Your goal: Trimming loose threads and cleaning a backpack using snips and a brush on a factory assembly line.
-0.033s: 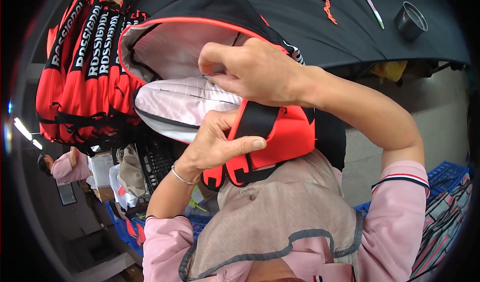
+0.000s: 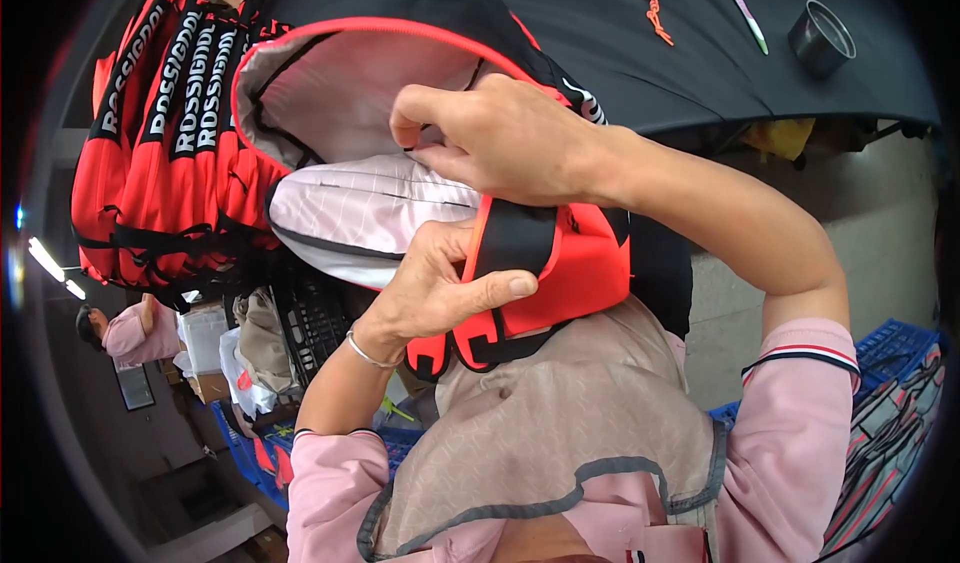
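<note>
A red and black backpack [image 2: 595, 263] lies unzipped in front of me, its pale grey lining [image 2: 350, 113] showing inside the raised flap. My left hand [image 2: 440, 278] grips the backpack's near side, thumb over the edge of a black band and the other fingers tucked behind, out of sight. Over the opening is my right hand [image 2: 490, 138], bent at the wrist, fingers curled together at the white inner panel [image 2: 370, 198]. A tiny dark bit shows at its fingertips; what they pinch is too small to name.
Several red and black bags [image 2: 170, 143] stand in a row at the left. On the black-covered table [image 2: 620, 83] lie orange-corded snips [image 2: 652, 8], a toothbrush [image 2: 742, 11] and a dark cup [image 2: 822, 39]. Blue crates [image 2: 895, 353] flank me; another person [image 2: 140, 330] is far left.
The backpack's raised flap and its red zip edge have shifted slightly up and to the left. Both hands stay almost where they were.
</note>
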Motion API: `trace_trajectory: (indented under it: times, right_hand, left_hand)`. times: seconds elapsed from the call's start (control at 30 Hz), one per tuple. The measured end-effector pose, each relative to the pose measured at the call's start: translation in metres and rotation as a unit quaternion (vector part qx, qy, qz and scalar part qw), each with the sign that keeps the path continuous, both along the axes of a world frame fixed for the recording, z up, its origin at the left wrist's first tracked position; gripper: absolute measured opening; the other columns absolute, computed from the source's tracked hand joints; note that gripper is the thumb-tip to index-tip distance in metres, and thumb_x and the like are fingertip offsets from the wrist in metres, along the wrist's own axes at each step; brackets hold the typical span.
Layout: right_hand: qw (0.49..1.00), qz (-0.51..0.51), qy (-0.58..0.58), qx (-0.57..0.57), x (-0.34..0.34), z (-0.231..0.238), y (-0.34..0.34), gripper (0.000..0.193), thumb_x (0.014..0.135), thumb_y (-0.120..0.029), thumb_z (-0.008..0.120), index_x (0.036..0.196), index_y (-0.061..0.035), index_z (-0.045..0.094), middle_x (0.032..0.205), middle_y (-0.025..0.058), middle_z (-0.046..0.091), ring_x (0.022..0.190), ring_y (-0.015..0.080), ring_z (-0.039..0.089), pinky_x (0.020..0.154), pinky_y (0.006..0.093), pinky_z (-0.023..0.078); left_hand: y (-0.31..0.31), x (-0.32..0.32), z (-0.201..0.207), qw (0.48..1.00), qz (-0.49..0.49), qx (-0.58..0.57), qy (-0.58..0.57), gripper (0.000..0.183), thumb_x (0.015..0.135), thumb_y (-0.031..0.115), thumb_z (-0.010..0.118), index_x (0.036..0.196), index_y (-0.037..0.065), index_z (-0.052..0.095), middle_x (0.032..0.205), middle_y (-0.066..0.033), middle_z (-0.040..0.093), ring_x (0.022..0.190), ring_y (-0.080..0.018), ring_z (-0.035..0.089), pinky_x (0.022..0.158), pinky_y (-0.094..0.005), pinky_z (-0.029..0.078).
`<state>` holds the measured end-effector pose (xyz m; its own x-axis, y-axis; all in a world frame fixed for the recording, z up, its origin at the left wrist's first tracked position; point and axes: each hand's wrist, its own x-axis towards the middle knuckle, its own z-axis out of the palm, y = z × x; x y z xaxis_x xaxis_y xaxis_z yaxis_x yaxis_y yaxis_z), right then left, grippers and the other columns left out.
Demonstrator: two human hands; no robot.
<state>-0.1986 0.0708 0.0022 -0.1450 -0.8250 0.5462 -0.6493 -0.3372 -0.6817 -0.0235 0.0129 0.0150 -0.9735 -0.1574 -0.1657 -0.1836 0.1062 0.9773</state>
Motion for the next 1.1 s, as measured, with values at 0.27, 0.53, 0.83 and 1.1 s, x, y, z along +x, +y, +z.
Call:
trace_trajectory:
  times: [0.27, 0.53, 0.83, 1.1]
  right_hand:
    - [0.998, -0.014, -0.061, -0.01, -0.03, 0.008, -0.028, 0.018, 0.086, -0.012, 0.064, 0.1, -0.0013, 0.064, 0.083, 0.0131, 0.07, 0.075, 0.0277, 0.069, 0.073, 0.0384, 0.053]
    - [0.997, -0.044, -0.062, -0.012, -0.031, 0.007, -0.028, 0.019, 0.088, -0.015, 0.064, 0.102, -0.0022, 0.062, 0.077, 0.0138, 0.067, 0.07, 0.0228, 0.067, 0.068, 0.0355, 0.053]
    - [0.996, -0.008, -0.076, -0.042, -0.04, -0.006, -0.063, 0.02, 0.088, -0.015, 0.064, 0.103, -0.0012, 0.063, 0.092, 0.01, 0.07, 0.076, 0.0202, 0.067, 0.073, 0.0343, 0.053]
    - [0.951, 0.005, -0.31, 0.004, -0.085, 0.026, 0.006, 0.02, 0.093, -0.015, 0.064, 0.105, 0.0008, 0.066, 0.086, -0.0021, 0.062, 0.062, -0.0001, 0.044, 0.055, 0.0183, 0.035]
  left_hand:
    - [-0.023, -0.018, 0.015, 0.991, 0.118, -0.059, 0.002, 0.042, 0.068, 0.004, 0.088, 0.105, -0.002, 0.069, 0.089, -0.0011, 0.07, 0.08, -0.0062, 0.062, 0.075, -0.0228, 0.052]
    - [-0.035, -0.02, 0.016, 0.993, 0.07, 0.059, -0.069, 0.034, 0.068, 0.009, 0.088, 0.096, -0.001, 0.071, 0.084, 0.0003, 0.069, 0.076, -0.0063, 0.061, 0.073, -0.0224, 0.051]
    - [-0.046, -0.031, 0.013, 0.997, 0.035, -0.071, -0.005, 0.038, 0.071, 0.017, 0.088, 0.099, 0.001, 0.067, 0.085, 0.0032, 0.067, 0.077, -0.0068, 0.061, 0.072, -0.0251, 0.051]
    - [-0.189, 0.003, 0.048, 0.769, 0.114, -0.619, 0.114, 0.051, 0.074, 0.006, 0.076, 0.123, 0.007, 0.064, 0.123, -0.0104, 0.063, 0.118, -0.0253, 0.057, 0.099, -0.0355, 0.044]
